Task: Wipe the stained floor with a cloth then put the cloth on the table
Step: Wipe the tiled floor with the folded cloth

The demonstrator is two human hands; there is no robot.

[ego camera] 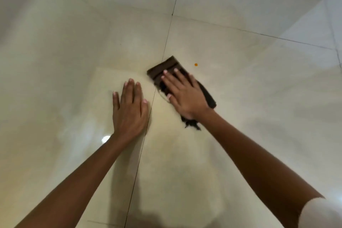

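A dark brown folded cloth (166, 69) lies flat on the glossy cream tiled floor (240, 89). My right hand (183, 94) presses down on it with straight, spread fingers, covering its middle; a frayed end sticks out below my wrist. My left hand (129, 109) rests flat on the bare tile to the left of the cloth, fingers straight, holding nothing. A small orange spot (196, 64) marks the tile just right of the cloth's far end. No table is in view.
Dark grout lines (161, 65) cross the floor, one running between my hands. A bright light reflection (105, 139) sits near my left wrist. My shadow darkens the tiles at the bottom.
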